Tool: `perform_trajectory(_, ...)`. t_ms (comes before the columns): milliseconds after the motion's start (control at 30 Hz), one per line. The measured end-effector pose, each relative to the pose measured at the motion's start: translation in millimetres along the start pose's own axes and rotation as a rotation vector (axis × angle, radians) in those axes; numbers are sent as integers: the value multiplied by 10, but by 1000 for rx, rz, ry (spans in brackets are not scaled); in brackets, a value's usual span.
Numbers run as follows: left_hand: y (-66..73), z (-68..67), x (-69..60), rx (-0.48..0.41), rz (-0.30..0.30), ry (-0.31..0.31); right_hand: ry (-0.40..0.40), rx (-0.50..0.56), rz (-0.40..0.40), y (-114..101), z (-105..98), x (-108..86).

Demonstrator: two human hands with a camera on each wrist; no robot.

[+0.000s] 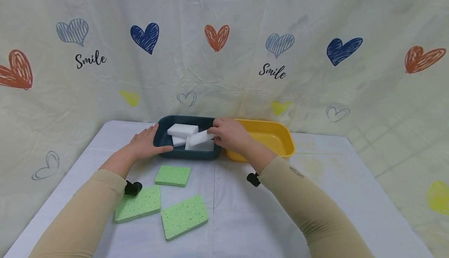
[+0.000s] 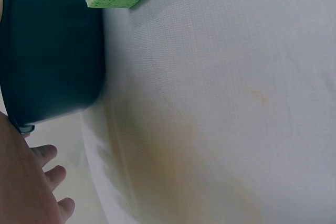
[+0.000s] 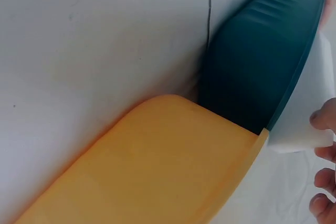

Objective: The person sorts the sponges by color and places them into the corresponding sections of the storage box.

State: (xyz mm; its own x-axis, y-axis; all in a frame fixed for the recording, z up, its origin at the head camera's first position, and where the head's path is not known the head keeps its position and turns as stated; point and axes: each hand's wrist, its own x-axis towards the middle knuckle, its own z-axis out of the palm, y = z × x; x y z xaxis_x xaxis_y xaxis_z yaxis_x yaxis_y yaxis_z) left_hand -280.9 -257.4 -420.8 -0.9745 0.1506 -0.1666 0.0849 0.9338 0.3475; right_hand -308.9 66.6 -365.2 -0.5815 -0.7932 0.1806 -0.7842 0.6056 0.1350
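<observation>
A dark teal tub point(image 1: 187, 154) stands at the back of the table with several white foam sponge blocks point(image 1: 183, 129) inside. My left hand point(image 1: 144, 143) rests spread against its left end, the thumb reaching over the front rim. In the left wrist view, the fingers point(image 2: 55, 177) extend past the tub's edge without curling. Over the tub's right side, my right hand point(image 1: 233, 135) pinches one white sponge block point(image 1: 200, 137) between thumb and fingers. That held block point(image 3: 302, 129) sits tilted near the tub rim in the right wrist view.
Touching the teal tub on its right is a yellow tub point(image 1: 280, 139). Three green speckled sponges lie on the white table in front: one near the tub point(image 1: 172, 175), one by the left wrist point(image 1: 140, 205), one nearer point(image 1: 184, 217). A heart-printed curtain point(image 1: 224, 75) hangs behind.
</observation>
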Motion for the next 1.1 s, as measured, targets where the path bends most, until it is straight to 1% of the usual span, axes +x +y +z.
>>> perform_trajectory(100,-6,4,6,0,2,1,-67,4,70,-15,-7,28)
perform_trajectory(200,-11,2,7,-1,4,2,-83,6,103,-18,-29,36)
perform_trajectory(267,-15,1,7,-2,3,0,-75,1,103,-17,-33,37)
perform_trajectory(400,-7,-1,4,-8,1,-3,-55,-7,77,-17,-10,59)
perform_trajectory(467,-5,2,5,-11,0,-2,-71,-20,75,-18,14,82)
perform_trajectory(600,-15,13,9,-9,-3,1,-132,-54,67,-23,49,124)
perform_trajectory(667,-15,14,1,-11,-3,3,-145,-47,64,-28,44,123)
perform_trajectory(733,-12,13,-8,-15,0,6,-135,-31,67,-27,28,104)
perform_trajectory(867,-18,12,-16,-19,-3,11,-68,-6,83,-12,-24,33)
perform_trajectory(1000,-15,5,-22,-29,-6,12,-12,-36,86,20,-39,-25)
perform_trajectory(1100,-1,6,-24,-27,-1,5,-9,-77,47,44,0,-44)
